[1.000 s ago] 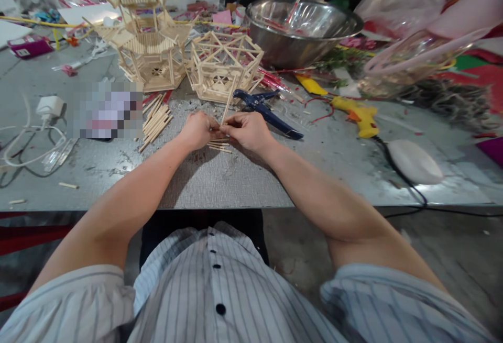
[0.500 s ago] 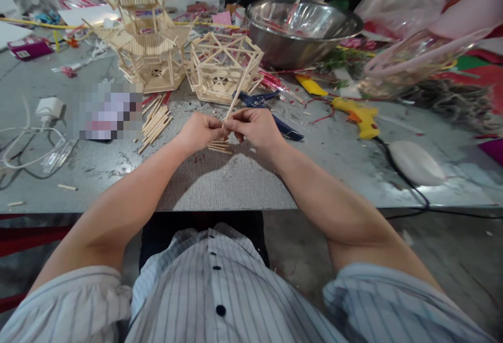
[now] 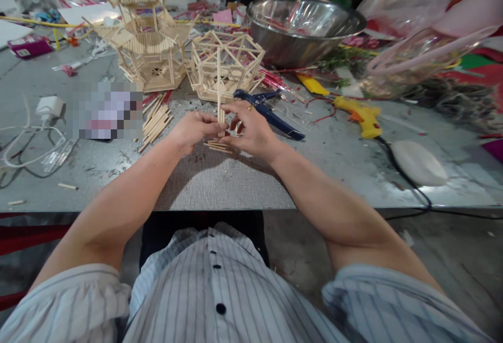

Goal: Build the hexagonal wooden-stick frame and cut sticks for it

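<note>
My left hand pinches a thin wooden stick near its lower end and holds it upright above the grey table. Just to its right, my right hand has its fingers spread, close to the stick, gripping nothing that I can see. Several short sticks lie on the table under both hands. Beyond the hands stands an open hexagonal stick frame, and left of it a taller stick pagoda model.
A loose pile of sticks lies to the left. Blue pliers, a yellow glue gun with its cable, and a steel bowl sit to the right. A white charger and cord lie far left.
The stick swung from leaning right to upright. My right hand let go of it and opened its fingers, while my left hand kept its pinch.
</note>
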